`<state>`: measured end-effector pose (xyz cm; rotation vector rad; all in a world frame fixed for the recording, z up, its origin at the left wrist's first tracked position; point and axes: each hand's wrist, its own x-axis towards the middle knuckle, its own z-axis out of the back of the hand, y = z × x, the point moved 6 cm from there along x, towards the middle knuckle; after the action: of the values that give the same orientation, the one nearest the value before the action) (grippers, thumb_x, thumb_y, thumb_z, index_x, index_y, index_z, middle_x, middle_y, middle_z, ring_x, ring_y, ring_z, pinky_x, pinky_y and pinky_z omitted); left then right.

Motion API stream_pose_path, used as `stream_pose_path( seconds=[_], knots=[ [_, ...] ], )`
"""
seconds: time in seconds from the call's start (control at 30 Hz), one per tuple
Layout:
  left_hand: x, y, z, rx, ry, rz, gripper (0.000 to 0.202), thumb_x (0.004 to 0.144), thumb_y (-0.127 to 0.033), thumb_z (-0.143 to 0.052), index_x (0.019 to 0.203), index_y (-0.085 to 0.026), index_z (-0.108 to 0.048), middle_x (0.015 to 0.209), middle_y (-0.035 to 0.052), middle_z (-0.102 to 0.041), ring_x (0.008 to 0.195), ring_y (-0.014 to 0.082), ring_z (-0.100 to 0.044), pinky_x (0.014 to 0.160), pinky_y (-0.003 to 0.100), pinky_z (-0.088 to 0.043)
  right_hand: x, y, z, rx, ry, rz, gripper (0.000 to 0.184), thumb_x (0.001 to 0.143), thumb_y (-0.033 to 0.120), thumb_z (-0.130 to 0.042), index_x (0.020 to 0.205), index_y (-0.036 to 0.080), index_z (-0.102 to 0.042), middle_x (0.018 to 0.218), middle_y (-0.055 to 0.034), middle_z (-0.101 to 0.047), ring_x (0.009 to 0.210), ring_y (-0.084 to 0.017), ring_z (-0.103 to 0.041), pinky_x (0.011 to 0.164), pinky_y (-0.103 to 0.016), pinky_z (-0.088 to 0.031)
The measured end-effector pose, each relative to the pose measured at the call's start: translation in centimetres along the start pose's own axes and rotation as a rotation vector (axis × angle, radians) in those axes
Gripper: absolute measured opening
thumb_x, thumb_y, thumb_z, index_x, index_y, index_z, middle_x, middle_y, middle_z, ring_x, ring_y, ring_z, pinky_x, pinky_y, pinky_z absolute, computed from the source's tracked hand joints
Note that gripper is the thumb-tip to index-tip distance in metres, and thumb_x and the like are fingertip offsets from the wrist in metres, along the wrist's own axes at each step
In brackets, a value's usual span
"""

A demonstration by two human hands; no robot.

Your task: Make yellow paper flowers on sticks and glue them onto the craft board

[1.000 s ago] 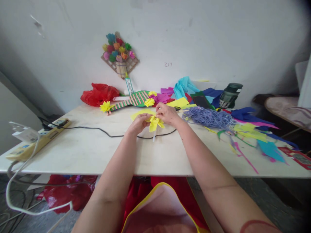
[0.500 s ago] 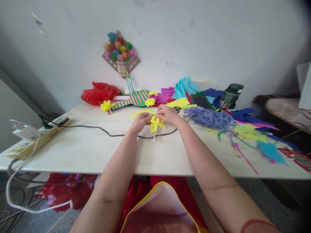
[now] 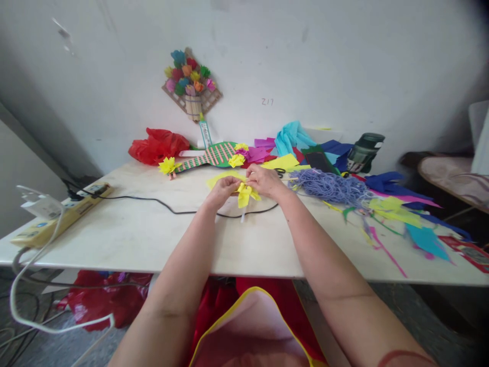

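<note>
Between my hands, just above the table, is a yellow paper flower (image 3: 245, 195) with its petals hanging down. My left hand (image 3: 226, 190) pinches its left side, fingers closed. From the right, my right hand (image 3: 263, 180) grips the upper edge of the same flower with bent fingers; the fingertips partly hide what they hold. A pale white stick (image 3: 243, 216) shows below the petals; I cannot tell whether it is joined to the flower. Behind my left hand lies a flat yellow sheet (image 3: 214, 180). Black scissors (image 3: 280, 173) lie just beyond my right hand.
A green lute-shaped craft (image 3: 219, 155) with paper flowers lies at the back. Purple yarn (image 3: 330, 186) and coloured paper scraps (image 3: 395, 210) spread rightward, near a dark bottle (image 3: 365, 153). A black cable (image 3: 164, 205) runs from the power strip (image 3: 63, 216) across the table (image 3: 183, 250).
The yellow flower's petals have shifted slightly between my fingers. Both hands keep their hold in nearly the same place, and the whole view has moved a little.
</note>
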<state>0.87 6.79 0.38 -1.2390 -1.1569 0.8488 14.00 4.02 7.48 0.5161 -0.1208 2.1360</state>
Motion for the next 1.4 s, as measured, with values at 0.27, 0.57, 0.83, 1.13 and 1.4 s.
stream_pose_path(
  seconds=[0.27,0.57,0.83,1.13,1.4],
  knots=[
    [-0.1,-0.1,0.0,-0.096,0.006,0.006,0.042,0.051,-0.042,-0.084,0.071,-0.014,-0.060,0.063,-0.0015,-0.060,0.058,0.0091,-0.055,0.061,0.023,-0.046,-0.1,0.8,0.3,-0.050,-0.038,0.048,0.017,0.087,0.022,-0.054,0.083,0.019,-0.070,0.117,-0.0033,-0.064,0.081,-0.016,-0.061,0.066,-0.029,-0.035],
    [-0.3,0.5,0.0,-0.227,0.011,0.116,0.030,0.056,-0.031,-0.078,0.075,-0.011,-0.067,0.068,0.0025,-0.065,0.060,0.0104,-0.058,0.056,0.021,-0.046,-0.2,1.2,0.3,-0.092,-0.028,0.067,0.017,0.088,0.023,-0.053,0.085,0.019,-0.069,0.118,-0.0033,-0.063,0.080,-0.016,-0.061,0.063,-0.029,-0.033],
    [-0.7,0.3,-0.1,-0.253,0.000,0.158,0.015,0.062,-0.020,-0.072,0.073,-0.009,-0.069,0.063,0.0032,-0.064,0.055,0.0093,-0.058,0.051,0.018,-0.046,-0.5,2.0,0.7,-0.106,-0.008,0.096,0.017,0.088,0.020,-0.052,0.085,0.019,-0.068,0.117,-0.0035,-0.063,0.079,-0.015,-0.060,0.064,-0.028,-0.033],
    [-0.7,0.2,0.2,-0.407,-0.094,0.246,0.018,0.077,-0.018,-0.053,0.071,-0.011,-0.068,0.068,0.0063,-0.068,0.058,0.0123,-0.062,0.054,0.021,-0.052,-0.3,1.5,0.8,-0.024,-0.094,0.129,0.017,0.086,0.022,-0.054,0.079,0.018,-0.069,0.114,-0.0034,-0.063,0.076,-0.014,-0.059,0.063,-0.028,-0.034],
    [-0.6,-0.3,0.0,-0.385,0.019,0.139,0.023,0.077,-0.036,-0.062,0.079,-0.014,-0.069,0.072,0.0068,-0.070,0.064,0.0169,-0.066,0.058,0.026,-0.052,-0.1,0.3,0.6,0.105,-0.145,0.114,0.014,0.082,0.022,-0.058,0.075,0.017,-0.068,0.107,-0.0050,-0.065,0.075,-0.014,-0.057,0.066,-0.027,-0.037]
  ],
)
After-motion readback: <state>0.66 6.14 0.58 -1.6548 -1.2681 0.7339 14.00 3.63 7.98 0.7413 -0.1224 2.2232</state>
